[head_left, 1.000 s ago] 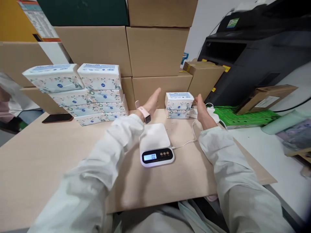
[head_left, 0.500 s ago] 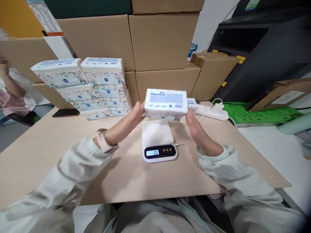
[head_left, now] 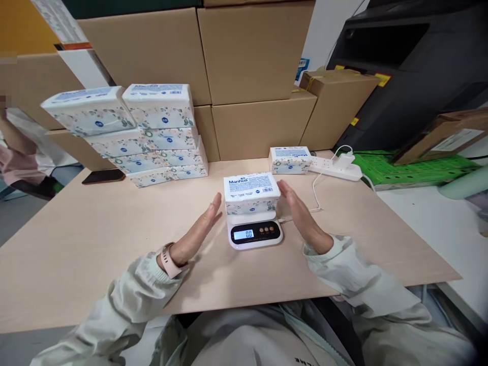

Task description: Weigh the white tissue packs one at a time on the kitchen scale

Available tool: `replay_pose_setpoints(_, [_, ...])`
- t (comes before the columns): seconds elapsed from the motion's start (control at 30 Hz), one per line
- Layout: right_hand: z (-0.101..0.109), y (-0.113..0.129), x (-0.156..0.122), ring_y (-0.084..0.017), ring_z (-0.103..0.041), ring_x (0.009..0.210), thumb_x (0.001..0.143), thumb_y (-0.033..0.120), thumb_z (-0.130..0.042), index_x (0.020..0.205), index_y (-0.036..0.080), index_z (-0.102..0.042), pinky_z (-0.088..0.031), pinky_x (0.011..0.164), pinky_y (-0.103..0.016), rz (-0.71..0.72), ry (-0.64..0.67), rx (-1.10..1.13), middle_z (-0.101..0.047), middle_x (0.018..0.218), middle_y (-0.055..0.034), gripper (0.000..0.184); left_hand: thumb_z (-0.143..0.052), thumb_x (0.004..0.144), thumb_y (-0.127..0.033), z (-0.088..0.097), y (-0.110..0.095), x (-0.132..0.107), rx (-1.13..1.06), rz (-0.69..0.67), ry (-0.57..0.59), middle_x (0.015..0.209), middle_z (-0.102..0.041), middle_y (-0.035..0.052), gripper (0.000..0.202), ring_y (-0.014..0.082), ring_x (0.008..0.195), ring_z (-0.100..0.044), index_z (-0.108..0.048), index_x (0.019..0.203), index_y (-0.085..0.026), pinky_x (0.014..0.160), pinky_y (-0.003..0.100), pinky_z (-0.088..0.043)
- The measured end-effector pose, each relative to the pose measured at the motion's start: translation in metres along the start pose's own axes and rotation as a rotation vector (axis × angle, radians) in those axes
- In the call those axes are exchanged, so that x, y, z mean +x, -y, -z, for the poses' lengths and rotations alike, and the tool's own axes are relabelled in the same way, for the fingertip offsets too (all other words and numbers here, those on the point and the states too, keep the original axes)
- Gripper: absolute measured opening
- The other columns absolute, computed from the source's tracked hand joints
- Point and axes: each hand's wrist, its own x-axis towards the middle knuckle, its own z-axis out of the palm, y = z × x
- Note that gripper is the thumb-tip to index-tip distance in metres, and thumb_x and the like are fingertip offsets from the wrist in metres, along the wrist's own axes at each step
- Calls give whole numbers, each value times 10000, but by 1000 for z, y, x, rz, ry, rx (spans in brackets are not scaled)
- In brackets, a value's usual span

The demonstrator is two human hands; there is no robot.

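A white tissue pack with a floral side and blue print rests on the digital kitchen scale, covering most of its platform. The lit display reads 0.0. To the left of the pack, my left hand is held flat with fingers outstretched, apart from it. My right hand has its fingers stretched out close to the pack's right side; whether the fingertips still touch it I cannot tell. Neither hand holds anything.
Several tissue packs are stacked at the back left, near a dark phone. Another tissue pack lies beside a white power strip. Large cardboard boxes line the back. A person's arm shows at far left.
The tissue pack has come down from between both hands onto the scale. My left hand has let go and drawn away to the left; my right hand has loosened and lowered slightly.
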Motion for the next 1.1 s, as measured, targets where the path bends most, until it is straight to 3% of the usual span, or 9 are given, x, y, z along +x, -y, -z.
replay_pose_setpoints(0.1, [6, -5, -2, -286, -550, 1447, 998, 708, -384, 1536, 310, -483, -370, 1263, -575, -62, -235, 86, -544, 1583, -79, 677, -301, 1035, -686, 12, 13, -10, 103, -88, -127, 1752, 12, -129, 704, 220, 1646, 53, -140, 1669, -425, 1354, 449, -93])
replay_pose_setpoints(0.2, [9, -4, -4, -271, -581, 1413, 1023, 669, -366, 1492, 273, -534, -361, 1265, -562, -25, -329, 124, -597, 1528, -96, 637, -238, 1045, -680, 18, 19, -15, 82, -147, -128, 1754, 4, -136, 671, 205, 1647, 44, -158, 1665, -436, 1354, 432, -85])
replay_pose_setpoints(0.3, [8, -2, -6, -262, -575, 1420, 1035, 648, -359, 1486, 249, -545, -358, 1270, -534, 6, -325, 139, -603, 1521, -102, 630, -170, 1039, -696, 19, 20, -14, -22, -109, -107, 1753, -37, -144, 662, 193, 1648, 24, -229, 1651, -448, 1352, 429, -87])
replay_pose_setpoints(0.47, [7, -3, -8, -266, -575, 1422, 1036, 657, -331, 1474, 253, -553, -355, 1267, -533, 10, -304, 118, -619, 1504, -96, 635, -225, 1006, -756, 17, 22, -11, -94, -49, -122, 1754, -86, -121, 714, 204, 1649, 5, -298, 1637, -431, 1350, 437, -88])
replay_pose_setpoints(0.83, [8, -3, -9, -268, -599, 1386, 1035, 650, -363, 1399, 261, -604, -355, 1256, -536, 38, -317, 145, -665, 1443, -81, 584, -169, 1029, -723, 19, 27, -10, -68, -41, -75, 1761, -23, -111, 718, 194, 1648, 43, -190, 1669, -397, 1346, 433, -63])
replay_pose_setpoints(1.1, [9, -4, -9, -268, -604, 1380, 1033, 649, -371, 1385, 260, -612, -357, 1248, -533, 44, -346, 153, -678, 1425, -82, 577, -170, 1043, -697, 20, 30, -11, -109, -59, -71, 1755, -67, -131, 667, 203, 1649, 30, -250, 1648, -427, 1347, 454, -62])
